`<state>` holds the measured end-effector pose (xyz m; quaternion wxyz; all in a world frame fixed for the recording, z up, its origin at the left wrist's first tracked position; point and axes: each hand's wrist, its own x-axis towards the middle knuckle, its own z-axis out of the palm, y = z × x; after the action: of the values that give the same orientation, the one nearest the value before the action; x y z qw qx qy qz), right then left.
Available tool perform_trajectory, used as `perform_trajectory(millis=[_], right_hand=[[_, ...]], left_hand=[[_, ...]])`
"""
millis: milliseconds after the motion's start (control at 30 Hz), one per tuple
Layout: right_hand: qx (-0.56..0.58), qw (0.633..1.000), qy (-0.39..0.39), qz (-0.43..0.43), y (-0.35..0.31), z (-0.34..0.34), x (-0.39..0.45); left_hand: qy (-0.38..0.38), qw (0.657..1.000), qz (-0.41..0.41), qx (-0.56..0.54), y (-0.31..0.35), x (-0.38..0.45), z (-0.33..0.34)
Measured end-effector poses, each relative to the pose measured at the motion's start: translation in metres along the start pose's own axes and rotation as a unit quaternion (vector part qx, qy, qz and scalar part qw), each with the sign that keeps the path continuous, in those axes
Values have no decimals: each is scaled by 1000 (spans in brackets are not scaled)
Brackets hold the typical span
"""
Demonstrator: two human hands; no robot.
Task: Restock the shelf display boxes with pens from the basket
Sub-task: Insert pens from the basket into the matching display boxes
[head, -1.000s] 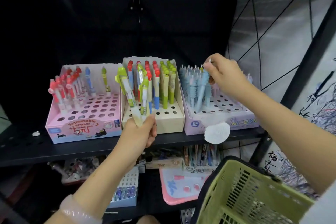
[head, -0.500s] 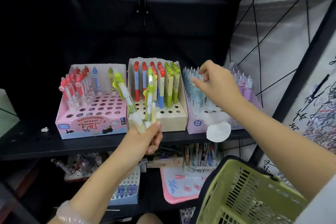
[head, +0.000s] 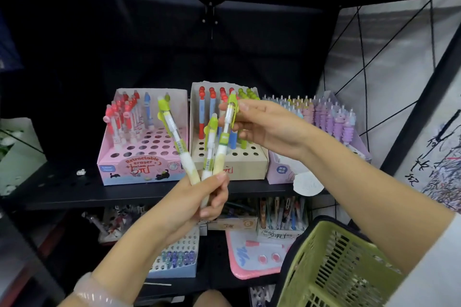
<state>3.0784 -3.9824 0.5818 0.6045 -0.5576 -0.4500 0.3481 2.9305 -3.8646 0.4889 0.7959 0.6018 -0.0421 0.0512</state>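
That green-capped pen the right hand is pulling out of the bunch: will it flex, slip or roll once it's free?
The green-capped pen looks like rigid plastic, so it probably stays straight. Its clear barrel seems glossy, so the right hand may slip on it. The side clip likely stops it rolling.

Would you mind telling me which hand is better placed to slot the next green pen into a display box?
The right hand: it already pinches one green pen just in front of the beige box, while the left hand grips the remaining pens' bottoms.
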Motion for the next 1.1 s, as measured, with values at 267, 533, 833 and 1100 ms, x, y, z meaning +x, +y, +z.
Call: perform_trajectory(millis=[267,533,833,1100], right_hand=[[-175,946,258,-91,-24,45,70],[-558,794,241,-30,-17,79,149],[-552,791,227,131,-14,63,183],[-722,649,180,158,-2,71,186]], left_hand=[[183,978,7,100,4,-29,-45],[281,949,1,141,27,-49,-87],[278,949,-6,152,35,-54,-104],[275,952,-5,131,31,-52,-104]])
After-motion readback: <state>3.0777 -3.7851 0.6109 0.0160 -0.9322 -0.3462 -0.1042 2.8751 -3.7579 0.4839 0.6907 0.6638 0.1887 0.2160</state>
